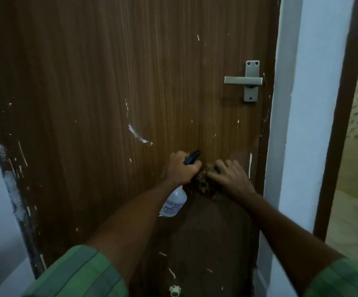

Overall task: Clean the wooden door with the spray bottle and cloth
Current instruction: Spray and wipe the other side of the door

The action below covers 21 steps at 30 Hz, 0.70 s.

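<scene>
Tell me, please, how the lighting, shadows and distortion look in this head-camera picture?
Head view: dim and slightly soft; a dark head-shaped shadow falls on the wooden door below the cloth; the frame edges bow from the wide-angle lens; the spray bottle label is too blurred to read fully.

Scratched wood-grain door [109, 93], matt metal handle [243, 80], translucent plastic bottle [175, 202], nubbly cloth [205, 182].

Two bare forearms reach into view from the bottom edge. Each upper arm wears a short green sleeve, the left sleeve [81, 273] and the right sleeve [343, 279], both marked with darker stripes. The left hand [181, 168] and right hand [230, 175] carry no rings or watch.
</scene>
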Each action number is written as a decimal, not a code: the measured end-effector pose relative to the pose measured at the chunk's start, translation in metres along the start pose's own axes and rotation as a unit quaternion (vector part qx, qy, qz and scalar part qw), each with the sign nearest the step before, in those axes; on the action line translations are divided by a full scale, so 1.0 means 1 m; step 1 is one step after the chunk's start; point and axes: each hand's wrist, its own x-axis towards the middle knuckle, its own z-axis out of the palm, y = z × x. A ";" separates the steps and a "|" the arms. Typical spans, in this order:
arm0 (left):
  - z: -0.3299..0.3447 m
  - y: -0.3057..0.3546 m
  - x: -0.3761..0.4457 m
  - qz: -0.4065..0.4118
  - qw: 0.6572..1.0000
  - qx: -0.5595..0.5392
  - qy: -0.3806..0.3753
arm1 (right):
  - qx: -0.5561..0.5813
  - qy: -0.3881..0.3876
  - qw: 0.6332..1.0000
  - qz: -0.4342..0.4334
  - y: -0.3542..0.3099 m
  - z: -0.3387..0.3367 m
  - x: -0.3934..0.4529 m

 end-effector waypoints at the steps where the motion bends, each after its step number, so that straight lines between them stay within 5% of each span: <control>1: 0.003 0.002 0.001 -0.001 1.000 0.003 -0.003 | -0.007 0.026 0.999 0.027 0.011 -0.010 0.011; 5: 0.019 0.014 0.010 -0.002 1.000 -0.015 0.008 | 0.041 0.155 0.949 0.273 0.023 -0.025 0.029; 11: 0.043 0.029 0.015 0.018 1.000 -0.015 -0.019 | 0.030 0.044 0.987 0.148 0.006 0.008 -0.044; 16: 0.058 0.054 0.033 0.019 0.998 -0.040 -0.033 | 0.051 0.182 0.903 0.387 0.048 -0.027 0.015; 21: 0.071 0.068 0.036 0.026 0.998 -0.049 -0.022 | 0.126 0.115 0.912 0.372 0.002 -0.007 -0.051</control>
